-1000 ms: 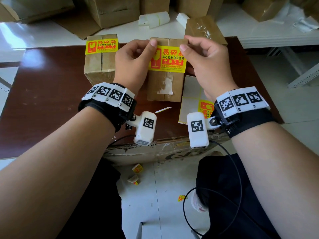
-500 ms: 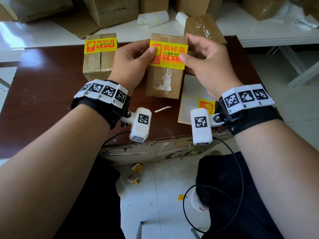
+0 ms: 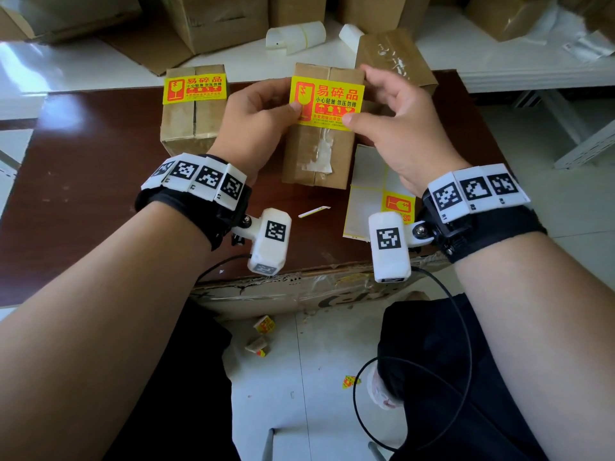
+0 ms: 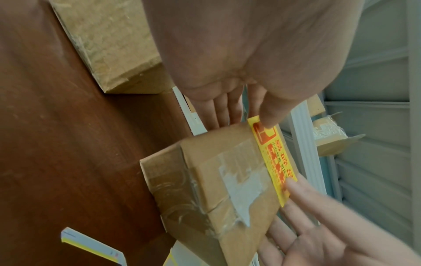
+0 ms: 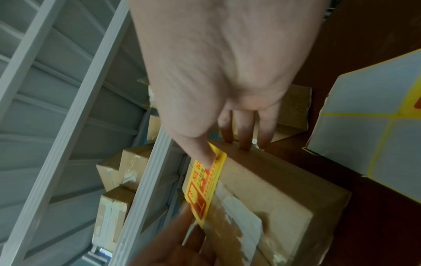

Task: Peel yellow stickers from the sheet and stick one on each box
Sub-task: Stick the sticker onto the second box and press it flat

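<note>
A yellow sticker (image 3: 327, 103) with red print lies across the far end of the middle cardboard box (image 3: 314, 161). My left hand (image 3: 293, 108) pinches its left end, thumb on top. My right hand (image 3: 349, 119) pinches its right end, with its other fingers against the box's far right edge. In the left wrist view my left thumb (image 4: 266, 117) sits on the sticker (image 4: 275, 156). In the right wrist view my right thumb (image 5: 202, 149) presses the sticker (image 5: 205, 183) on the box (image 5: 273, 194). The left box (image 3: 193, 128) carries its own sticker (image 3: 194, 89). The sheet (image 3: 366, 191) lies right of the middle box.
A third taped box (image 3: 394, 58) stands behind my right hand. One yellow sticker (image 3: 397, 206) is left on the sheet. A small paper strip (image 3: 314, 211) lies on the brown table (image 3: 83, 181). More cardboard boxes (image 3: 213, 21) and white paper rolls (image 3: 296, 36) sit on the white surface behind.
Both hands carried the sticker away from me, from above the box's middle to its far end, and lowered it onto the top face. The boxes stayed put.
</note>
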